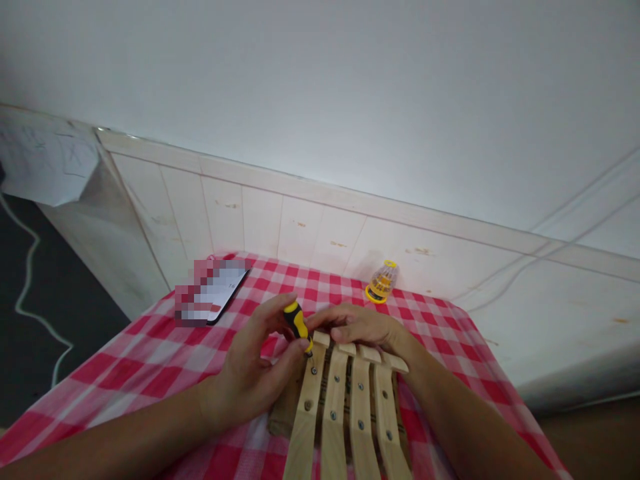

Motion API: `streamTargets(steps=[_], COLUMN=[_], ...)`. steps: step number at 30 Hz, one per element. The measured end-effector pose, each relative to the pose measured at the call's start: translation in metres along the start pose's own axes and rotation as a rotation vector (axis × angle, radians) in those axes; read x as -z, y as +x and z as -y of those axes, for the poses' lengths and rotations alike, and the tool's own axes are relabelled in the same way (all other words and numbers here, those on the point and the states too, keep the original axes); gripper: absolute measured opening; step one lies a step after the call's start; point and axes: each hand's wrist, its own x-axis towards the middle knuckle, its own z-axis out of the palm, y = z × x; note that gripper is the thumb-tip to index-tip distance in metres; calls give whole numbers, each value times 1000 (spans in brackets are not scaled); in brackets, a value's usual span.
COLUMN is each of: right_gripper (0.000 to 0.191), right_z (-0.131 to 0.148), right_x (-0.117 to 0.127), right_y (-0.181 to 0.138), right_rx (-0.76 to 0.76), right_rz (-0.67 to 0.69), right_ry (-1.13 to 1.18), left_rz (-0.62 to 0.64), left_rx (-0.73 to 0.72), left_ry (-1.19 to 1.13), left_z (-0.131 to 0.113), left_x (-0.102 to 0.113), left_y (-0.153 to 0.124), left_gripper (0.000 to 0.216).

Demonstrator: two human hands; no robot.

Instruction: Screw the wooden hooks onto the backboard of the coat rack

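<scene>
A wooden frame of several slats (pixel 345 413) with screws lies on the red-and-white checked tablecloth (pixel 150 360). My left hand (pixel 255 367) is closed round a small yellow-and-black screwdriver (pixel 299 325), whose tip points down at the top end of the leftmost slat. My right hand (pixel 363 329) rests on the far ends of the slats, fingers curled over them and touching the screwdriver's side.
A phone (pixel 213 293) lies at the cloth's far left corner. A yellow-and-clear screwdriver bit holder (pixel 381 282) stands at the far edge by the white tiled wall (pixel 280 220). A dark floor with a white cable (pixel 30 280) lies left.
</scene>
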Motion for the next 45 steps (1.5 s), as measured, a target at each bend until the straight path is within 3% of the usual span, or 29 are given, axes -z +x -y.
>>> streamTargets(steps=[7, 12, 19, 30, 34, 40, 45], right_gripper=[39, 44, 36, 45, 49, 52, 47], right_z=[3, 4, -2, -15, -16, -16, -18], right_x=[-5, 4, 3, 11, 12, 6, 3], right_y=[0, -4, -6, -4, -3, -5, -8], right_rx=[-51, 24, 158, 38, 10, -5, 22], right_rz=[-83, -58, -69, -130, -140, -157, -182], right_ry=[35, -57, -82, 19, 52, 101, 144], left_rz=[6, 1, 18, 53, 129, 365, 431], left_rx=[-40, -23, 60, 28, -21, -170, -181], left_ry=[-4, -13, -47, 9, 97, 203, 227], left_z=[3, 5, 2, 2, -6, -34, -55], left_x=[2, 3, -1, -5, -2, 7, 2], left_y=[0, -3, -1, 4, 20, 55, 78], left_gripper=[67, 68, 64, 55, 47, 33, 4])
